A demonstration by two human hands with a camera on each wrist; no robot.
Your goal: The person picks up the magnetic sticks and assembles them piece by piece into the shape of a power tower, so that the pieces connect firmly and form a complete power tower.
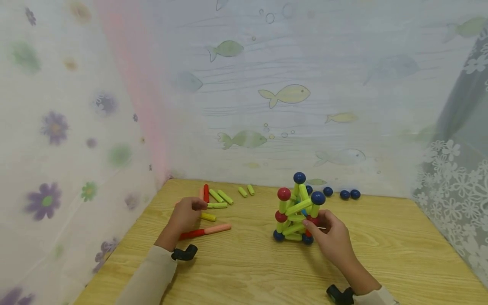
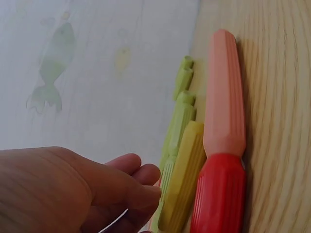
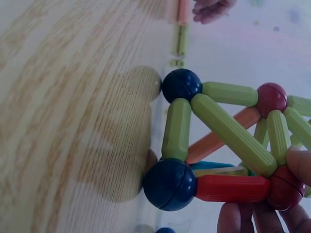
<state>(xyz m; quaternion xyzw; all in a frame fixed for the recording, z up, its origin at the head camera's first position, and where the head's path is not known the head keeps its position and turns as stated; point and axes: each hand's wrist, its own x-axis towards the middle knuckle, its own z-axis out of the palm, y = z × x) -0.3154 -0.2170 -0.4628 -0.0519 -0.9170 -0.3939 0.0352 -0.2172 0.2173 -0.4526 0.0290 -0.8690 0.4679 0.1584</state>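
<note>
A tower of magnetic sticks and balls (image 1: 299,207) stands on the table, with lime-green sticks and blue and red balls. My right hand (image 1: 335,239) grips it at a red ball (image 3: 286,187) on its near right side, where a red stick (image 3: 233,188) meets that ball. To the left, my left hand (image 1: 186,217) hovers by the loose sticks, its fingers loosely curled and nothing seen between them. Nearest to it are a lime-green stick (image 1: 217,205) and a yellow stick (image 2: 183,174). A red stick (image 1: 192,234) lies end to end with a pink stick (image 1: 218,228).
Several blue balls (image 1: 345,195) sit along the back edge, right of and behind the tower. More lime-green sticks (image 1: 225,197), a red stick (image 1: 206,193) and a pink one lie at the back left. Printed curtains (image 1: 236,106) hang behind the wooden table (image 1: 244,271).
</note>
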